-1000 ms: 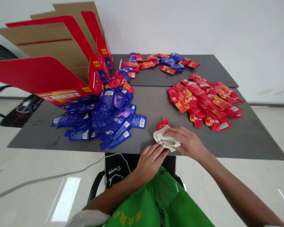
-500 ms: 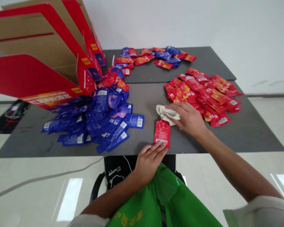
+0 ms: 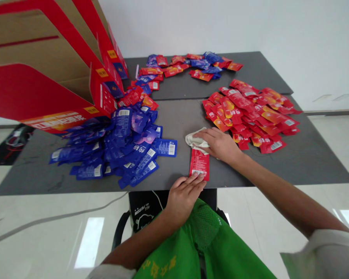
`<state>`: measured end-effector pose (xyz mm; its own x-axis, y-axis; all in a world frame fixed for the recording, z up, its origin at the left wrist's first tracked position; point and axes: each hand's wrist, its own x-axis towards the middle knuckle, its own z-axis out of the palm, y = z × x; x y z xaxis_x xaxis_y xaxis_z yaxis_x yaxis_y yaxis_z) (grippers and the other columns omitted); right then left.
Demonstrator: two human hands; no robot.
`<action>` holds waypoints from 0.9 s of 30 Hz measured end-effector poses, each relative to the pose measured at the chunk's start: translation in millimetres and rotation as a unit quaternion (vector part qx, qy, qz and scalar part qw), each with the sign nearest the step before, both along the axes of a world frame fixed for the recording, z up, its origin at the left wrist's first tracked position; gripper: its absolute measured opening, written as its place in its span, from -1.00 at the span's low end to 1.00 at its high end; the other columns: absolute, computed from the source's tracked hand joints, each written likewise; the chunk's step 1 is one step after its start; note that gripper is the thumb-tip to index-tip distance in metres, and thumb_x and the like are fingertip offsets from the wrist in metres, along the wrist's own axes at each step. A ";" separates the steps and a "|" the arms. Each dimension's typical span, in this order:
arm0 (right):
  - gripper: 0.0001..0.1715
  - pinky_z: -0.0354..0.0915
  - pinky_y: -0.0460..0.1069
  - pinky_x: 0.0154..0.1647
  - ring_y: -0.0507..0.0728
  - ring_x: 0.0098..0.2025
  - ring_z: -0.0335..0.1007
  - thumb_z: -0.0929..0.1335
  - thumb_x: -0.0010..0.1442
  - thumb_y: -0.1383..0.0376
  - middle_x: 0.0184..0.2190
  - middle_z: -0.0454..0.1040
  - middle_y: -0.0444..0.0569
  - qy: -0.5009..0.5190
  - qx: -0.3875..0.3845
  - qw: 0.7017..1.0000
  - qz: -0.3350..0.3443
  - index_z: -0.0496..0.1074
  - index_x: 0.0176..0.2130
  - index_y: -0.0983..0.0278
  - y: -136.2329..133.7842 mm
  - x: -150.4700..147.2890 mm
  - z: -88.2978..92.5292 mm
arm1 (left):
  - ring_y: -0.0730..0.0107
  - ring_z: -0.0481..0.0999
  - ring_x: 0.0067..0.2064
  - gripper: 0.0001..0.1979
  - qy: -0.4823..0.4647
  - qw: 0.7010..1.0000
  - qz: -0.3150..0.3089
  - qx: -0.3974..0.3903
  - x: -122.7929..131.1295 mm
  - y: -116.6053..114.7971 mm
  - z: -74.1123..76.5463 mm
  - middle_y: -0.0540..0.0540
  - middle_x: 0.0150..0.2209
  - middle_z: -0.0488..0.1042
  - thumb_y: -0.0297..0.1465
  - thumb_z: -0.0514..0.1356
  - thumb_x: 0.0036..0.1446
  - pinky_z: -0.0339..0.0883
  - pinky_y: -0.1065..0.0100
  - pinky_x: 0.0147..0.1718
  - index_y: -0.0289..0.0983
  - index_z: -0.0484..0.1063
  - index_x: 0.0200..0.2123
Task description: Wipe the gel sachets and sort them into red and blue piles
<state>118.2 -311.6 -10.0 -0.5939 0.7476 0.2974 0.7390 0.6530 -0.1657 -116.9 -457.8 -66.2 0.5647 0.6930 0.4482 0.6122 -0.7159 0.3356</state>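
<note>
A red foil sachet (image 3: 199, 164) lies lengthwise on the grey tabletop in front of me. The fingertips of my left hand (image 3: 184, 197) rest flat on its lower end and do not wrap around it. My right hand (image 3: 218, 145) lies over a crumpled cream cloth (image 3: 195, 138), pressing it onto the sachet's upper end, which the cloth hides. A heap of blue sachets (image 3: 125, 145) lies to the left of my hands. A heap of red sachets (image 3: 250, 116) lies to the right, just beyond my right hand.
A mixed strip of red and blue sachets (image 3: 186, 64) curves along the back of the dark grey table (image 3: 180, 120). Red-and-cardboard display boxes (image 3: 40, 89) lean in at the left, over the blue heap. A black chair back (image 3: 142, 213) stands below the table's near edge.
The cloth, which lay over most of the sachet, moved up it and now covers only its top end. My left hand moved onto the sachet's lower end. The view tilted slightly.
</note>
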 end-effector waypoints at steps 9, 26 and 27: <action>-0.42 0.51 0.17 0.06 0.28 0.13 0.52 0.36 0.46 0.27 0.23 0.54 0.03 0.066 -0.004 0.996 0.055 0.32 0.40 0.08 -89.2 -1.4 23.2 | 0.31 0.69 0.10 -0.78 -0.017 1.000 0.006 -0.014 1.9 -0.6 2.6 -0.06 0.02 0.72 -0.42 0.17 0.52 0.43 0.23 0.14 -0.20 0.62 0.06; -0.45 0.43 0.21 0.21 0.33 0.19 0.48 0.39 0.45 0.22 0.22 0.53 0.10 0.116 0.072 0.990 -0.044 0.36 0.37 0.13 -52.7 2.0 28.9 | 0.33 0.60 0.25 -0.76 -0.028 0.999 0.012 -0.017 3.6 0.0 3.0 -0.03 0.18 0.64 -0.43 0.18 0.52 0.42 0.24 0.13 -0.20 0.58 0.14; -0.44 0.44 0.21 0.19 0.32 0.18 0.49 0.38 0.46 0.23 0.23 0.53 0.11 0.105 0.056 0.993 -0.008 0.34 0.38 0.14 -69.2 -0.3 29.3 | 0.32 0.62 0.22 -0.78 -0.031 0.999 0.011 -0.015 3.7 0.2 4.3 -0.03 0.15 0.67 -0.43 0.19 0.51 0.42 0.24 0.13 -0.21 0.58 0.12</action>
<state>118.0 -380.8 19.4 -0.4988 0.7111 0.4955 0.7063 0.6649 -0.2431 -113.2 -457.6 -61.9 0.5210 0.7179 0.4618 0.6045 -0.6922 0.3942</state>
